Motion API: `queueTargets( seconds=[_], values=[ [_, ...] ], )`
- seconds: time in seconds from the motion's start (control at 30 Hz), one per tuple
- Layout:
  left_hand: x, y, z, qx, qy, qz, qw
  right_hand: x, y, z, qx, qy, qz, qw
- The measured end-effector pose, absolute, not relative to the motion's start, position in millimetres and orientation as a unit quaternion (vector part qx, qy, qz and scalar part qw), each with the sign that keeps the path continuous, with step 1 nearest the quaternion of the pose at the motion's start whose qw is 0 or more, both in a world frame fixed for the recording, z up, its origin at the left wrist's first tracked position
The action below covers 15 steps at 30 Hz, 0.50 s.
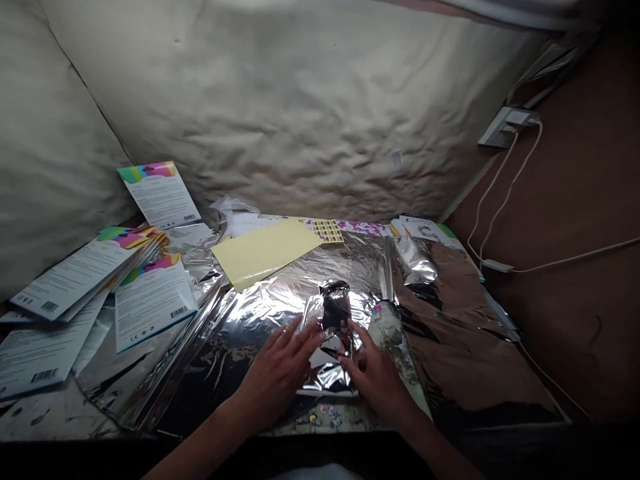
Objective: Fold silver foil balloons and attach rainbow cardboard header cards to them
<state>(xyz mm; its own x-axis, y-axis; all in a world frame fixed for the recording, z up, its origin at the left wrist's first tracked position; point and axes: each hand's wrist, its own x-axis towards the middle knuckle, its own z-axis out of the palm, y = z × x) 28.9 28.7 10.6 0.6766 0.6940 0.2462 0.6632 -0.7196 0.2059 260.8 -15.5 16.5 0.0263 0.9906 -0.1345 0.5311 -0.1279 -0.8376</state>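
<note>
A crumpled, folded packet of silver foil [333,333] lies in the middle of a wide, shiny foil sheet [240,340]. My left hand [280,373] presses against the packet's left side with its fingers spread. My right hand [375,380] holds the packet's right side, fingertips curled onto the foil. The lower part of the packet sits between my two hands, and my fingers hide some of its edges.
Printed cards with rainbow headers and barcodes [153,303] lie in loose piles at the left. A pale yellow sheet [265,253] and a small foil piece [414,261] lie beyond my hands. Padded beige fabric [280,100] rises behind, and white cables run from a wall socket [505,127].
</note>
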Motion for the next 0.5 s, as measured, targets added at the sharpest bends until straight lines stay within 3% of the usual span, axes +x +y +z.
queueTargets(
  seconds=[0.13, 0.23, 0.37, 0.5],
  values=[
    [25, 24, 13, 0.942, 0.318, 0.074, 0.082, 282, -49, 18, -0.591, -0.728, 0.177, 0.297],
    [26, 20, 16, 0.943, 0.309, 0.059, 0.113, 300, -56, 20, -0.445, -0.869, 0.086, 0.201],
    [26, 16, 23, 0.947, 0.278, 0.053, 0.151, 311, -45, 22, -0.368, -0.916, 0.139, 0.075],
    [26, 27, 36, 0.939, 0.262, 0.043, 0.220, 315, -32, 25, -0.359, -0.899, 0.217, 0.123]
  ],
)
